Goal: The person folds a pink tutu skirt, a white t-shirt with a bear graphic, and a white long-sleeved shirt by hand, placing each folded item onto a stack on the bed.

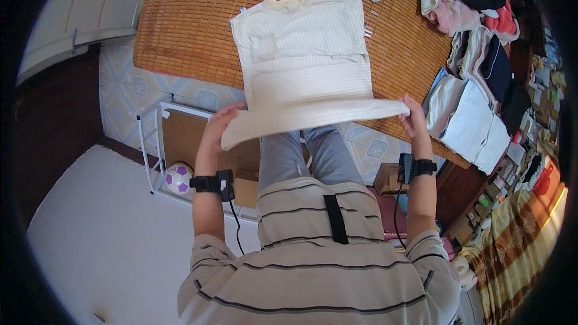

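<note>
A cream, finely striped garment (311,72) lies on the bamboo mat (194,22), its neckline away from me and its sides folded in. Its near end is lifted off the mat's edge as a broad band above my knees. My left hand (224,123) grips the left end of this band, and its fingers are partly hidden by the cloth. At the band's right corner, my right hand (412,116) pinches the fabric between thumb and fingers.
Folded white clothes (474,119) and dark ones lie at the mat's right, below a loose heap of clothes (456,0). A white metal frame (160,144) and a white-and-purple ball (179,178) are at the lower left. A cardboard box (387,179) sits beneath my right forearm.
</note>
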### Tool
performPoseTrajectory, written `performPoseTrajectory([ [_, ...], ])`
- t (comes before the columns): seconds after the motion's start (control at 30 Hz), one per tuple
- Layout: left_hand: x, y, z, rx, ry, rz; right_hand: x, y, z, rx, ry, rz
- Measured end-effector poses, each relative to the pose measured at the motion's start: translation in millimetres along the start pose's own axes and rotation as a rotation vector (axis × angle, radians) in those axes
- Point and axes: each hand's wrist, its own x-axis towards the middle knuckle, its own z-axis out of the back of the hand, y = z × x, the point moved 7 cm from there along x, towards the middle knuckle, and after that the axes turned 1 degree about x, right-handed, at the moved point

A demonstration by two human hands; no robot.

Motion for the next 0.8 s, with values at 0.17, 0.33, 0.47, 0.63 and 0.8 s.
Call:
performPoseTrajectory([
  [0.17,37,-50,17,-0.452,-0.013,-0.215,40,56,-45,0.365,0.239,0.159],
  [0.33,83,-85,32,-1.013,0.068,-0.326,74,91,-86,0.415,0.353,0.254],
  [0.47,103,-114,24,-1.188,0.282,-0.297,101,106,-99,0.213,0.051,0.339],
  [0.63,117,-137,19,-1.296,0.329,-0.275,128,121,-143,0.095,0.091,0.391],
  [0.8,134,-146,18,-1.024,0.226,-0.482,154,105,-175,0.002,0.007,0.488],
])
